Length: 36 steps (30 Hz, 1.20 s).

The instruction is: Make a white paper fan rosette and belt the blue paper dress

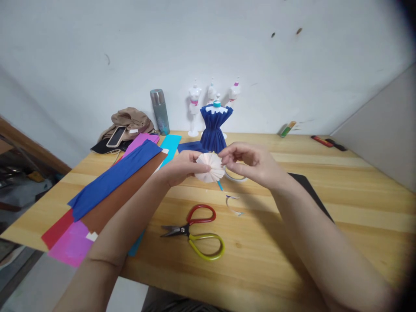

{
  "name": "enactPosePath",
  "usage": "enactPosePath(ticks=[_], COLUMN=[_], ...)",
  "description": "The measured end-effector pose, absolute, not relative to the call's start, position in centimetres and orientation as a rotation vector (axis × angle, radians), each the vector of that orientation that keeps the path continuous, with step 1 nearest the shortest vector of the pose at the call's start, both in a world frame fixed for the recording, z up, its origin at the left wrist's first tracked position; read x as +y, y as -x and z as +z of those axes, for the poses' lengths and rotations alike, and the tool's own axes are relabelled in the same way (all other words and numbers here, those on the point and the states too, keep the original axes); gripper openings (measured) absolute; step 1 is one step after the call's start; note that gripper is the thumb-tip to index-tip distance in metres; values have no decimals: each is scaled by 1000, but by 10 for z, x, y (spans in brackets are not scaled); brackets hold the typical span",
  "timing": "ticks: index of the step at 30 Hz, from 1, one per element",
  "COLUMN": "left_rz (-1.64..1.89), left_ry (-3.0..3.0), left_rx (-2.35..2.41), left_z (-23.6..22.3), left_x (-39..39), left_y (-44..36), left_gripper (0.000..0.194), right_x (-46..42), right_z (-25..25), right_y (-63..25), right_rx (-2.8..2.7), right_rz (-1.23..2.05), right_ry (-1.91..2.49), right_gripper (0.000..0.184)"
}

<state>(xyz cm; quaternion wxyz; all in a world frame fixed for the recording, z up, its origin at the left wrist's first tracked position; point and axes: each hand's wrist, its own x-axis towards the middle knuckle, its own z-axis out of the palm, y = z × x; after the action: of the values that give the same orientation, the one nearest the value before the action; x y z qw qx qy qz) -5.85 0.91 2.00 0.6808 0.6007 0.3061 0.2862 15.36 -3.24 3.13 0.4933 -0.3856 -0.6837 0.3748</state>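
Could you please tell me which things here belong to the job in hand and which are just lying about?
Likely part of the job:
pleated disc, in the left hand
scissors
blue dress
coloured sheets

Apparently just lying about:
flask
phone
brown cloth

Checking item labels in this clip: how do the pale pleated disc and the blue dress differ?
Colour: the pale pleated disc is whitish pink; the blue dress is dark blue.
Shape: the disc is round, its folds spreading from the middle; the dress narrows at the waist.
Support: the left hand holds the disc; a small mannequin wears the dress.
Both show folds.
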Motion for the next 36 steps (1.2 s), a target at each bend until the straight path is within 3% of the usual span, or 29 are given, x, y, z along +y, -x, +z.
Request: enactPosePath(ticks=[4,26,36], left_rz=[608,547,544], left_ry=[-1249,-1281,-1301], left_rx=[619,579,590], left_z=[21,23,22], left_x=[10,9,11], left_y=[61,62,63], left_gripper=[42,44,44], right_x=[-34,-34,-39], right_z=[35,28,28], right_y=[-159,-159,-155], right_rx=[-1743,-1885,-2052], right_rz=[909,896,262], right_ry=[945,948,882], right_gripper=[24,21,15])
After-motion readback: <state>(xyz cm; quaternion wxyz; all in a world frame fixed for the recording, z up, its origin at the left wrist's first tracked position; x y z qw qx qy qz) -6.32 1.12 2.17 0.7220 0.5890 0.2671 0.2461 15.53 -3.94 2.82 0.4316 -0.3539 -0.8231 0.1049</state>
